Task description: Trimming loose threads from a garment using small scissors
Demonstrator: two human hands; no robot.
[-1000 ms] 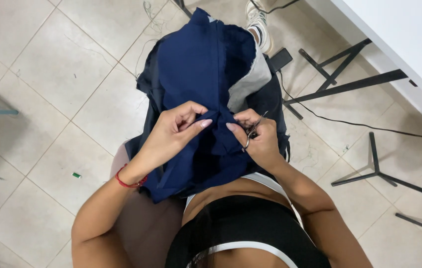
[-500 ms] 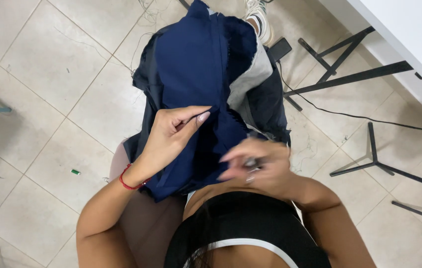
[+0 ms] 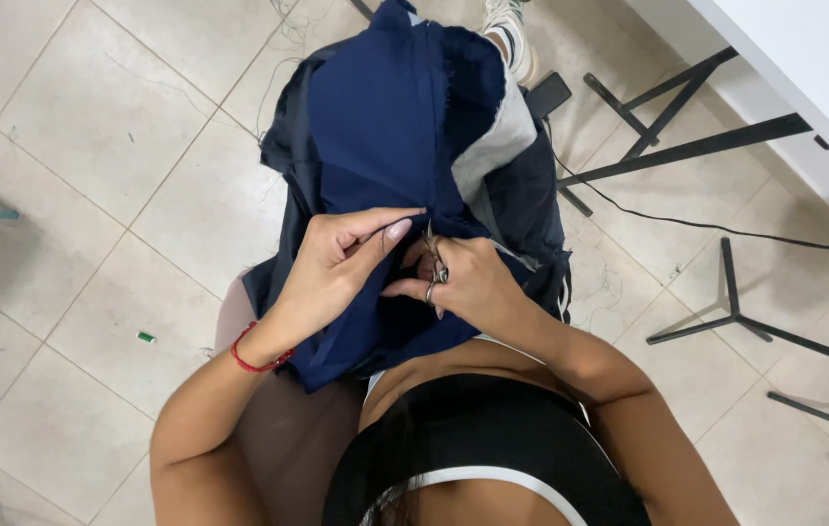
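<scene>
Seated person, view straight down over a black top and lap. Right hand (image 3: 468, 282) is closed around small metal snips (image 3: 432, 265), fingers through the loop, blades pointing up into a fold of the navy blue fabric (image 3: 385, 127). Left hand (image 3: 341, 258) is pinched on that same fold just beside the blades, thumb and fingers together, holding the cloth taut; a red string bracelet (image 3: 257, 358) sits on that wrist. The fabric lies across the lap and drapes down over the knees, with a grey lining (image 3: 492, 146) showing on its right edge.

Step in hand looks like trimming or picking at a seam or thread right at the pinch point; can't tell whether the blades are open or closed. Next move likely calls for keeping the fold tight and nipping only the thread, not the cloth, with the fingertips kept clear of the blades.

Further out: beige tiled floor (image 3: 74, 127), a small green scrap (image 3: 146, 337) on it, black table legs (image 3: 687, 146) and a black cable (image 3: 726, 226) at right, a white tabletop (image 3: 804, 68) at the corner.
</scene>
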